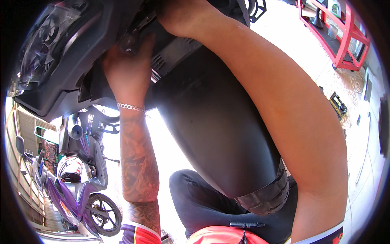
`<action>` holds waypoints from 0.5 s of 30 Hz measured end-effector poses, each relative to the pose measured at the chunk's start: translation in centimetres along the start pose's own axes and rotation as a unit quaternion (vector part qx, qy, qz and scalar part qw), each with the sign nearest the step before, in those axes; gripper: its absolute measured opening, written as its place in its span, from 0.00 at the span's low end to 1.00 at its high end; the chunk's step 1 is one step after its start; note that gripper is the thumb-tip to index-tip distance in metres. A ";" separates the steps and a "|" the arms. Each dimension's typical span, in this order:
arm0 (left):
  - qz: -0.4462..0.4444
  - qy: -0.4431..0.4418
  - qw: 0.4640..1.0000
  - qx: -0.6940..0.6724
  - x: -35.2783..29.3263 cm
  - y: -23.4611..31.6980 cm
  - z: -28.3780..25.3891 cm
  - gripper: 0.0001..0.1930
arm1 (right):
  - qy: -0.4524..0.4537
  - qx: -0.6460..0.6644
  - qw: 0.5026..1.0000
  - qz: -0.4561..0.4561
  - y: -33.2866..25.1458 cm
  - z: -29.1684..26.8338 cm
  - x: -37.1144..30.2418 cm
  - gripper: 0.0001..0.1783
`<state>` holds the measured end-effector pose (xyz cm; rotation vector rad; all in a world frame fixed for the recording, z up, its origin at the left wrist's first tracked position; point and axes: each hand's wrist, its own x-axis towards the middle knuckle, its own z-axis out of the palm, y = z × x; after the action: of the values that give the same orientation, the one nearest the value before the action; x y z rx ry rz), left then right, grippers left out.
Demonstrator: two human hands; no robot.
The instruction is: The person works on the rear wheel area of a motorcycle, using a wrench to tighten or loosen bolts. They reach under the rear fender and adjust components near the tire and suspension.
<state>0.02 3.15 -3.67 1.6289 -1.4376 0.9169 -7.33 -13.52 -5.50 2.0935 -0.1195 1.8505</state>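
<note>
A motorcycle's black front end fills the upper part of the head view, with its headlight on the left. Below it, the long black front fender slopes down to a knobby tyre. My left hand, a chain bracelet at its wrist, reaches up under the dark bodywork. Its thumb points upward beside a dark, shiny rounded part; the other fingers are blurred and in shadow. My right hand reaches over the fender into the same dark area at the top, where its fingers are hidden.
At the lower left stands a purple motorbike with a white helmet on it. A red cart holding items is at the upper right. Some dark object lies on the floor beyond my right arm. My legs flank the tyre.
</note>
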 end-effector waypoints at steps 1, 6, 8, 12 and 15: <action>0.010 0.010 1.000 0.013 0.0 0.0 0.1 0.29 | -0.056 0.028 0.998 0.025 -0.2 -0.1 -0.1 0.18; 0.019 0.000 1.000 0.006 0.0 -0.2 0.2 0.29 | -0.209 0.104 0.957 0.171 -1.9 -3.7 -0.3 0.18; 0.032 0.007 0.998 0.061 0.2 -0.3 0.2 0.28 | -0.189 0.142 0.944 0.228 -2.5 -4.2 0.1 0.17; 0.045 -0.014 0.993 0.105 0.9 -0.2 0.0 0.26 | -0.128 0.090 0.981 0.118 -1.8 -2.6 0.8 0.17; 0.013 -0.046 0.994 0.103 1.5 0.0 0.0 0.27 | -0.110 0.046 0.992 0.050 -0.8 -1.5 0.5 0.17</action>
<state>0.23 2.47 -2.36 1.8275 -1.4698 1.0454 -8.41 -12.19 -5.05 2.3930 -0.1996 1.7039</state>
